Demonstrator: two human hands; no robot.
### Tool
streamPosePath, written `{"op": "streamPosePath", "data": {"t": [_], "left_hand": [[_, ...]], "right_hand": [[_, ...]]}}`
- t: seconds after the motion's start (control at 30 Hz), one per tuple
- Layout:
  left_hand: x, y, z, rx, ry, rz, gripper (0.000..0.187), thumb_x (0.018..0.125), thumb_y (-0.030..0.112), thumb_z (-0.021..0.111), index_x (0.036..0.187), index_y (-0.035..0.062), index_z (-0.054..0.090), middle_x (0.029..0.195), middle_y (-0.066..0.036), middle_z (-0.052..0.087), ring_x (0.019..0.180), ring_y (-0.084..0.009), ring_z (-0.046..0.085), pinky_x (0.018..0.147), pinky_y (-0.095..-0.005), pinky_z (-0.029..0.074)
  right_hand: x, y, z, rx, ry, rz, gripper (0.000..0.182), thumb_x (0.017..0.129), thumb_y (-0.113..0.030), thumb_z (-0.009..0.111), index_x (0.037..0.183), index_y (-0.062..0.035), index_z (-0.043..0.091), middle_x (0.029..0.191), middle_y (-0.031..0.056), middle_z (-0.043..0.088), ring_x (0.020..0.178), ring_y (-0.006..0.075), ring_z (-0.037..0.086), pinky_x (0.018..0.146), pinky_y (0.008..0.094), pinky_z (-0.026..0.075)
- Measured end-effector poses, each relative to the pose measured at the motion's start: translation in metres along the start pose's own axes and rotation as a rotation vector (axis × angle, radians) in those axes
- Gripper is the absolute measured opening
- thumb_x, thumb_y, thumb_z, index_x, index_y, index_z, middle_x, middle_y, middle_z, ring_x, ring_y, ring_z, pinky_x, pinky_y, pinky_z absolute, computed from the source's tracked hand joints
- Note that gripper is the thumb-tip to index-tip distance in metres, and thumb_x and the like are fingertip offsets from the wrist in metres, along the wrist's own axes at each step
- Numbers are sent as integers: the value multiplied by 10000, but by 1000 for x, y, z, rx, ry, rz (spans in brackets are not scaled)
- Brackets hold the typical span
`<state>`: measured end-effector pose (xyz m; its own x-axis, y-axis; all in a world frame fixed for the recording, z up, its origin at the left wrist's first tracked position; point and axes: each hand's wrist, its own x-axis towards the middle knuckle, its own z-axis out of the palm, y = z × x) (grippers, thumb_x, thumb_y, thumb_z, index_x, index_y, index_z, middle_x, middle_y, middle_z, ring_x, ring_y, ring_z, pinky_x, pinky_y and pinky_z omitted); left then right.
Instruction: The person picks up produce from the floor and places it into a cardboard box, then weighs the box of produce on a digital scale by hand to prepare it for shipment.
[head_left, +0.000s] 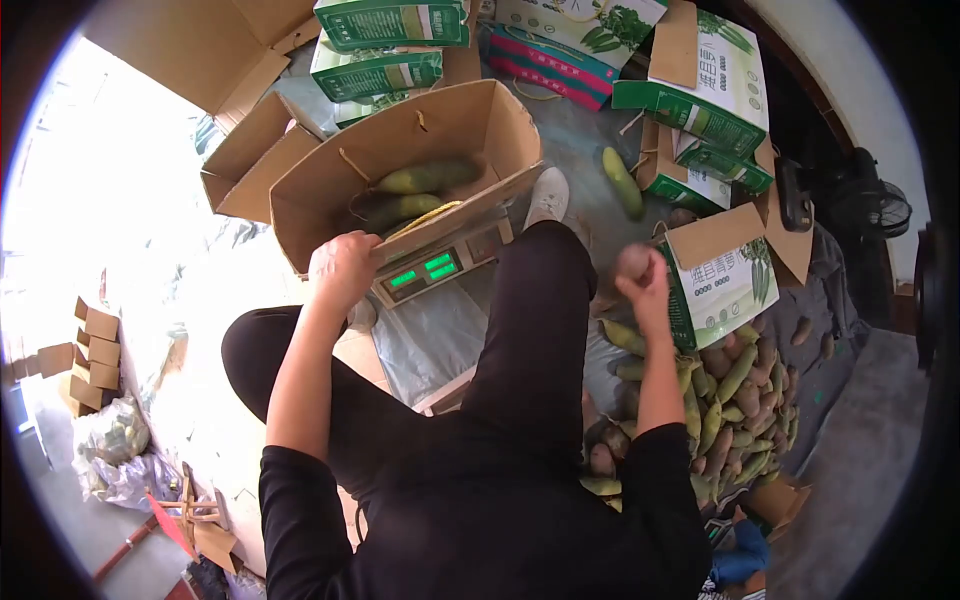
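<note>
An open cardboard box stands on a digital scale with lit green digits, in front of my knees. Inside it lie green radishes, and a yellow cord handle shows along its near side. My left hand is closed over the box's near left rim. Off to the right, my right hand grips a round, reddish-brown root vegetable, slightly blurred; it looks like a potato. That hand is raised beside a white and green carton, above the right end of the vegetable pile.
Green radishes and reddish-brown roots form a pile at my right. A single radish lies beyond my shoe. Printed cartons stack at the back, more at the back right. A fan stands far right; plastic bags lie left.
</note>
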<state>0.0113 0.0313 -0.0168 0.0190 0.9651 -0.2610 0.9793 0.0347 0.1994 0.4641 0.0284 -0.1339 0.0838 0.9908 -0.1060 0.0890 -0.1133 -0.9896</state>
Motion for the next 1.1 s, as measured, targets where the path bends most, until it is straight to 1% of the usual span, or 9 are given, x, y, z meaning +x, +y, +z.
{"op": "streamPosePath", "data": {"t": [0.23,0.4,0.53,0.57,0.6,0.7,0.87,0.9,1.1], "left_hand": [[-1,-4,1,0,18,22,183,755,188,625,923,130,665,878,-89,628,867,-293,608,739,-405,488],[0,-3,4,-2,36,33,221,742,211,647,936,107,660,882,-96,625,870,-305,602,744,-414,483],[-1,-3,1,23,40,38,218,759,192,611,966,142,661,916,-90,642,887,-288,615,750,-400,497],[-2,-2,2,13,62,38,217,762,193,608,967,141,659,927,-92,644,892,-290,615,752,-402,497],[-1,-1,1,14,51,60,217,762,193,608,967,141,659,927,-92,644,892,-290,615,752,-402,497],[1,3,-4,62,-42,-21,212,767,203,596,959,131,651,929,-109,641,894,-305,612,751,-422,495],[0,1,2,9,2,18,243,767,222,609,984,117,641,958,-111,637,907,-327,600,760,-435,481],[2,-2,6,35,4,4,280,764,228,619,1021,119,639,985,-108,637,919,-327,596,771,-428,479],[7,-10,15,-9,43,75,304,751,233,644,990,46,639,934,-166,637,885,-351,603,749,-420,472]], "right_hand": [[74,-190,93,-120,-146,-451,672,660,-43,743,1247,-33,416,1202,107,503,1097,211,515,956,345,407],[95,-220,170,-297,-354,-668,652,641,-51,764,1218,-72,461,1143,73,548,1073,190,529,948,339,411],[99,-205,212,-572,-414,-797,613,622,-100,752,1176,-94,487,1119,94,575,1065,259,549,890,335,442],[100,-201,220,-633,-415,-826,609,611,-129,754,1164,-104,499,1130,90,578,1088,284,528,886,392,431],[99,-195,223,-823,-434,-760,604,620,-158,757,1170,-119,511,1126,78,581,1099,278,520,899,436,400],[99,-178,218,-995,-459,-660,611,645,-191,750,1202,-129,507,1158,84,572,1122,276,509,931,457,364],[83,-159,145,-483,-319,-507,484,736,-206,709,1169,-61,549,1094,127,617,1019,247,589,850,350,466],[76,-148,124,-459,-263,-449,418,759,-194,694,1135,-57,575,1035,107,640,962,199,606,813,322,480],[-22,-11,16,-402,114,-1,300,734,-135,669,1022,-72,614,910,114,648,820,243,626,728,331,496]]}}
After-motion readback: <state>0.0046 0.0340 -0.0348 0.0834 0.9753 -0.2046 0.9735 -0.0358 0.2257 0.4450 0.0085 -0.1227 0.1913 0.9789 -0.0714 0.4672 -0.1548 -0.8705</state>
